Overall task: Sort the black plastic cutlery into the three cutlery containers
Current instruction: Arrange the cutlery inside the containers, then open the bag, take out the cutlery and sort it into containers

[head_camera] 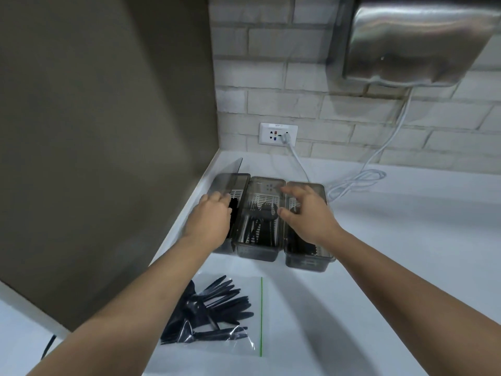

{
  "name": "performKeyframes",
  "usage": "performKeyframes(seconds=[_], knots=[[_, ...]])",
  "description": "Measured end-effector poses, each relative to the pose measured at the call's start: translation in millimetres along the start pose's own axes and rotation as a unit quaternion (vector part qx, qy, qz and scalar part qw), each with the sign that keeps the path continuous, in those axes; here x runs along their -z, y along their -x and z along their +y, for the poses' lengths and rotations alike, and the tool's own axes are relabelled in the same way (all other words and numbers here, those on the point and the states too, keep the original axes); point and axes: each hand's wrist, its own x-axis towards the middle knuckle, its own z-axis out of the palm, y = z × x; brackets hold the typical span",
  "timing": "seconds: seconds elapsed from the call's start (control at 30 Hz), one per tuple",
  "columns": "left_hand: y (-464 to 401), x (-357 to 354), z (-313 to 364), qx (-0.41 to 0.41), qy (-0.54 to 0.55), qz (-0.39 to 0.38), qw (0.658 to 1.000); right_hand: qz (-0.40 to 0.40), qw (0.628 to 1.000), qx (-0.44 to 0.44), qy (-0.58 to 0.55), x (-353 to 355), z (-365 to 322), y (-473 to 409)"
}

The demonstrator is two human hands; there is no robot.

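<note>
Three smoky see-through containers stand side by side against the corner of the white surface [379,240], pushed close so each kind of cutlery can have its own box within one reach. The left container [221,248] has its lid [230,175] tipped up and open toward the wall panel, which is why the left hand [210,218] can get in; it reaches over that box, its fingers [219,198] bent down toward the inside, and something black shows just beside them, though I cannot tell whether they pinch it or only touch it. The middle container [257,248] already holds a heap of black pieces lying lengthwise, and its lid looks shut over them. The right hand [303,213] hovers over the seam between the middle box and the right container [309,260], its fingers [290,189] spread and slightly curled, thumb out, holding nothing that I can see; I judge it is about to take hold of a lid to lift it.

Nearer to the person, a clear zip bag [244,321] lies flat on the surface with the rest of the black cutlery [214,310] fanned inside, kept handy for the next grab. That much still in the bag suggests the sorting is only partly done. A white cable [352,183] trails from the wall socket [278,134] behind the boxes, well clear of the hands
</note>
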Motion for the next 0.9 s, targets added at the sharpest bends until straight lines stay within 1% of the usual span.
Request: performKeyframes(seconds=[0.27, 0.47, 0.57, 0.73, 0.9], knots=[[10.0, -17.7, 1.7, -0.028, 0.008, -0.037, 0.999, -0.025, 1.000, 0.010, -0.013, -5.0, 2.7, 10.8], [19.9, -22.6, 3.0, -0.021, -0.001, -0.073, 0.997, -0.058, 0.997, 0.050, -0.020, -13.2, -2.1, 17.6], [27.1, -19.1, 2.8, -0.022, 0.020, -0.056, 0.998, -0.075, 0.994, 0.069, -0.038, -18.1, -3.9, 20.7], [47.9, -6.4, 16.7, -0.029, 0.030, -0.001, 0.999, -0.086, 0.989, 0.099, -0.062, -21.6, -6.0, 33.1], [96.0, -12.0, 33.3, -0.011, 0.045, 0.004, 0.999, -0.133, 0.980, 0.116, -0.087, -32.3, 6.3, 61.4]])
